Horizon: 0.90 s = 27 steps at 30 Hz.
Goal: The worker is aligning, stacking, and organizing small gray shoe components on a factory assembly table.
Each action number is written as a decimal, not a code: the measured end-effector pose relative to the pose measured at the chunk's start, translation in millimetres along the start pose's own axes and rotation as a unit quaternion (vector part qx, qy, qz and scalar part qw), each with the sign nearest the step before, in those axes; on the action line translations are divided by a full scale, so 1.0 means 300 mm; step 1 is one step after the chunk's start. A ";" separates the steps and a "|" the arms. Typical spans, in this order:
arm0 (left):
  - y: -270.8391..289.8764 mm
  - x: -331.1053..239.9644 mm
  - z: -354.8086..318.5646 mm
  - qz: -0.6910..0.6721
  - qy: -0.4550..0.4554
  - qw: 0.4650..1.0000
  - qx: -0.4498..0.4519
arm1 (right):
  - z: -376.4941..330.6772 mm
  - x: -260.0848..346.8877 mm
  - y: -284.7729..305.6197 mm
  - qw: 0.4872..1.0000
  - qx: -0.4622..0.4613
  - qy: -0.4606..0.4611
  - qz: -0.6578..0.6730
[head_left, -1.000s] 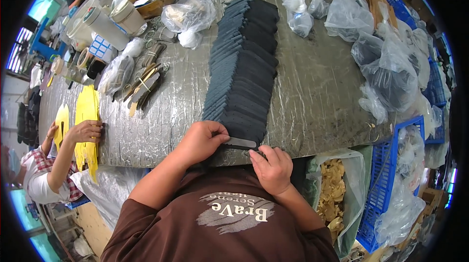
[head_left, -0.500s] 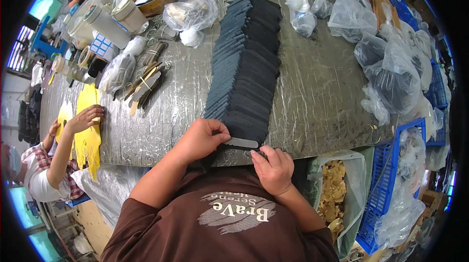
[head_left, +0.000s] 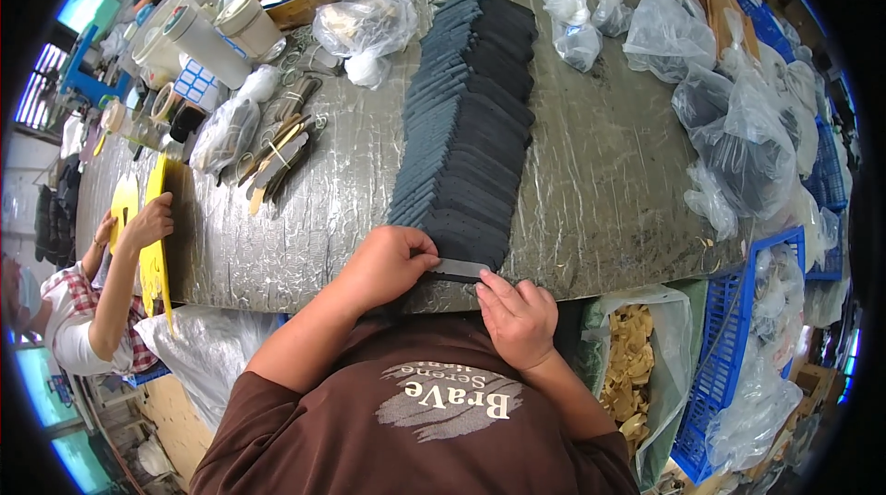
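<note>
While the left hand (head_left: 388,264) pins the nearest dark piece (head_left: 466,237) of the overlapped row (head_left: 466,117), the right hand (head_left: 517,315) pinches a grey strip (head_left: 460,268), steadying it at the table edge (head_left: 305,287).

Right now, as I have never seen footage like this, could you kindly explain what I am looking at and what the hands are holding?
This is one wide fisheye view from a camera on a person's head, looking down, so straight edges bend near the rim. The two bare hands belong to that person. The left hand and the right hand together hold a thin grey strip at the near edge of a foil-covered table. Just beyond it lies a long overlapping row of dark pieces. Clear plastic bags sit to the right, tape rolls to the left. Farther left, a co-worker's hand rests on yellow pieces.
</note>
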<state>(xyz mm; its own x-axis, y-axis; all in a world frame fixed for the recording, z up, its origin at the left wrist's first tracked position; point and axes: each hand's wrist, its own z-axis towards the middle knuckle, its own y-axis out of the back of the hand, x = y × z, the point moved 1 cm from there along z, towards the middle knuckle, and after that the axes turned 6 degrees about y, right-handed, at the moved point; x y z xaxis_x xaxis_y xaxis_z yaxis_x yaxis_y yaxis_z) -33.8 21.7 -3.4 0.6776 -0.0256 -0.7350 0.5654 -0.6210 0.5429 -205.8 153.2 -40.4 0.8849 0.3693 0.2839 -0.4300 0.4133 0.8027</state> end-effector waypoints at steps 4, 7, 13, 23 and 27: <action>-0.001 0.006 -0.002 0.048 -0.022 0.998 -0.016 | -0.002 0.001 -0.007 1.000 0.006 0.000 0.002; -0.008 -0.012 0.003 0.114 -0.046 0.992 -0.028 | -0.003 -0.002 -0.008 1.000 0.007 -0.008 0.004; -0.015 -0.028 -0.001 0.225 -0.075 0.969 -0.069 | 0.003 -0.001 -0.001 1.000 0.021 -0.020 0.004; 0.253 0.158 -0.068 -0.108 -0.022 0.983 -0.150 | -0.006 -0.013 0.022 0.985 0.007 -0.135 0.104; 0.367 0.258 -0.047 -0.071 0.001 0.977 -0.202 | 0.004 -0.005 0.021 0.991 -0.005 -0.107 0.084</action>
<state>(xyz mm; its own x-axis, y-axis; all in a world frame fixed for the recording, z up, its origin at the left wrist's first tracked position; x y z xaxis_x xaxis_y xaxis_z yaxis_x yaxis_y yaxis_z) 87.5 -37.5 5.3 0.5800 0.0393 -0.8136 0.7926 -0.2577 0.5526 -209.6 154.2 -35.2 0.8175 0.2501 0.5188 -0.5759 0.3690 0.7295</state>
